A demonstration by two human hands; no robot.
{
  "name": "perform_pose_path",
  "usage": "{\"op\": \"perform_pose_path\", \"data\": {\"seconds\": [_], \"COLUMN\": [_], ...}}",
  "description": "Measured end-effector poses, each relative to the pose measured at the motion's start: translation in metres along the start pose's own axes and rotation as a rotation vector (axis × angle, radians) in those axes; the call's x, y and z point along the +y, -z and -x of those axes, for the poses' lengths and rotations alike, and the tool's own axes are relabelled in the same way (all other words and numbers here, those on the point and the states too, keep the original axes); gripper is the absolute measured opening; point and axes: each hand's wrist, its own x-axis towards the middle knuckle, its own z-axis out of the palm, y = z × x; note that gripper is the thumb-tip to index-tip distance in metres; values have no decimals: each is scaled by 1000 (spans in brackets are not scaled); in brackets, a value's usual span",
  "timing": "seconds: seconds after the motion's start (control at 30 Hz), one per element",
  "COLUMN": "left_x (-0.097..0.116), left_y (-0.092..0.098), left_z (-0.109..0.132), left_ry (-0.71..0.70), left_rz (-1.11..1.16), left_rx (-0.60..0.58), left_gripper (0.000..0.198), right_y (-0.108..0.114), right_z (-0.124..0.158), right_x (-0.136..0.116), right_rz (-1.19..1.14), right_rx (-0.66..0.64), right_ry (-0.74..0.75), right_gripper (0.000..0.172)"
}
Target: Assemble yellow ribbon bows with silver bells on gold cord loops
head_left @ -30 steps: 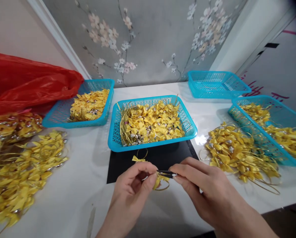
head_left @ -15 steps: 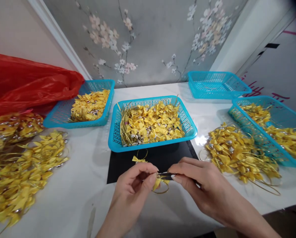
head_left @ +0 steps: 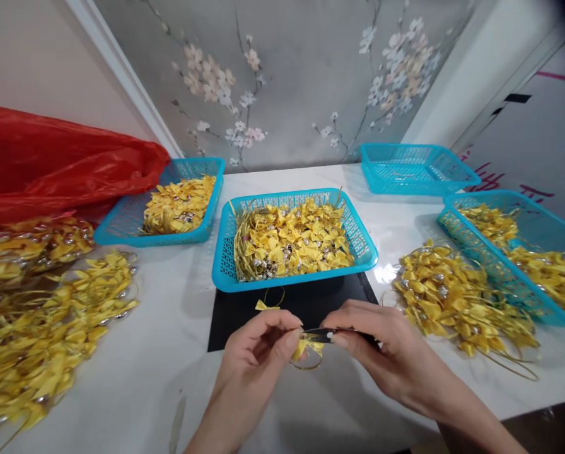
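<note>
My left hand (head_left: 263, 353) pinches a yellow ribbon bow (head_left: 302, 348) on a loop of gold cord, which hangs below the fingertips. My right hand (head_left: 377, 353) is closed on dark tweezers (head_left: 327, 334), whose points reach to the bow at my left fingertips. What exactly the points grip is too small to make out. Just beyond my left hand, another yellow bow (head_left: 266, 306) with a thin cord loop lies on a black mat (head_left: 235, 321). A blue basket (head_left: 289, 282) full of yellow bows with silver bells stands partly on the mat.
Loose yellow bows (head_left: 65, 340) are heaped at the left, beside a red plastic bag (head_left: 65, 164). A blue basket (head_left: 159, 239) with bows stands back left. At the right are another bow pile (head_left: 448, 296), a blue basket (head_left: 528, 271) and, farther back, a blue basket (head_left: 405, 187).
The whole view has shifted slightly, so the baskets appear a little lower and farther right. Both hands keep nearly the same pose around the bow and tweezers.
</note>
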Motion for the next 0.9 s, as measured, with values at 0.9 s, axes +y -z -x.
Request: {"op": "perform_pose_path", "data": {"seconds": [0.9], "left_x": [-5], "left_y": [1], "left_z": [-1], "left_ry": [-97], "left_rz": [49], "left_rx": [68], "left_gripper": [4], "right_y": [-17], "right_z": [83], "right_x": [76], "right_rz": [754], "right_rx": [247], "right_ry": [94], "right_gripper": [44]}}
